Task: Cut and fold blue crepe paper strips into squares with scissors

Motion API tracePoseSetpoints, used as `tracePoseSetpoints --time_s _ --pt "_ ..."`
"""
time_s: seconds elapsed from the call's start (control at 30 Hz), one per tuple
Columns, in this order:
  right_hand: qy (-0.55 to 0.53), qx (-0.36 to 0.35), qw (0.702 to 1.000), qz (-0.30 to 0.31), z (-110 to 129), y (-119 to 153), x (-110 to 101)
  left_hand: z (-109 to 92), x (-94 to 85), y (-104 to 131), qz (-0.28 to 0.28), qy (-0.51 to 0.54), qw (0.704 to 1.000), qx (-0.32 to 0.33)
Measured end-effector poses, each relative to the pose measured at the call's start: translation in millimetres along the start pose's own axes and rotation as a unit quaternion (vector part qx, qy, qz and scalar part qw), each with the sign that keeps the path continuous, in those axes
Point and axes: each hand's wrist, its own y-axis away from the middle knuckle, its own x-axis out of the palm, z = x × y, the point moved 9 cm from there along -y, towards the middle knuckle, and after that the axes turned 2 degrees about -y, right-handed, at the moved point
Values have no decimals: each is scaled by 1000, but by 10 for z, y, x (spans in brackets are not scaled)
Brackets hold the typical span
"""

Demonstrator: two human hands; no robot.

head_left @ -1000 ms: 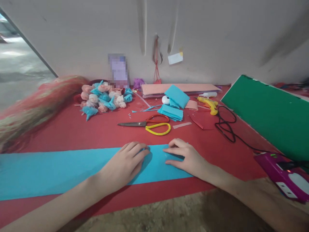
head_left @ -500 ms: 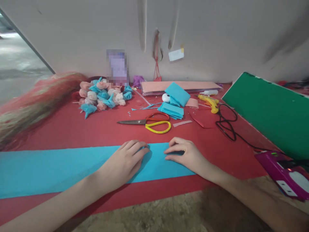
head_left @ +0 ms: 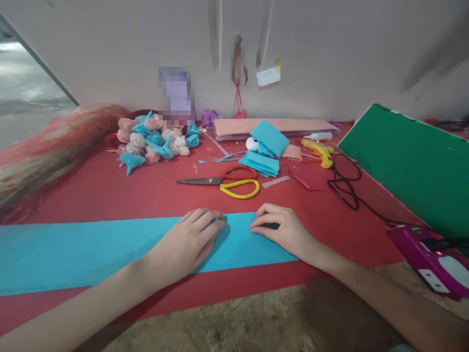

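Observation:
A long strip of blue crepe paper (head_left: 91,254) lies flat across the front of the red table. My left hand (head_left: 196,237) rests palm down on it, fingers stretched and slightly curved, pressing the sheet. At the strip's right end, my right hand (head_left: 282,227) is closed in a pinch, thumb and forefinger tips together at the paper; the end edge is partly hidden beneath this hand. Just beyond both hands lie scissors (head_left: 220,183) with one red and one yellow handle, their blades pointing left.
Folded blue paper pieces (head_left: 259,164) lie behind the scissors. A yellow glue gun (head_left: 322,152) with a black cord is at the right, near a purple power strip (head_left: 428,264) and a green board (head_left: 410,161). Paper flowers (head_left: 156,139) are heaped at back left.
My right thumb and forefinger have closed together at the paper's end. My left hand stays in place on the sheet. The view has shifted slightly.

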Motion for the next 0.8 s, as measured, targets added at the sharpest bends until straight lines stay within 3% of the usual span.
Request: tracePoseSetpoints --time_s 0.23,0.4,0.57,0.8 --pt "-5 19 998 -61 -3 7 -114 -27 -32 -13 -9 -8 1000 7" --pt "-56 55 987 -144 -113 -10 -557 -24 -31 -9 -7 -3 1000 6" --pt "-118 81 958 -247 -418 7 -1121 -6 -15 -3 -5 -2 1000 4" --pt "-78 143 939 -301 -722 65 -1406 -3 -31 -16 -8 -1 1000 1"
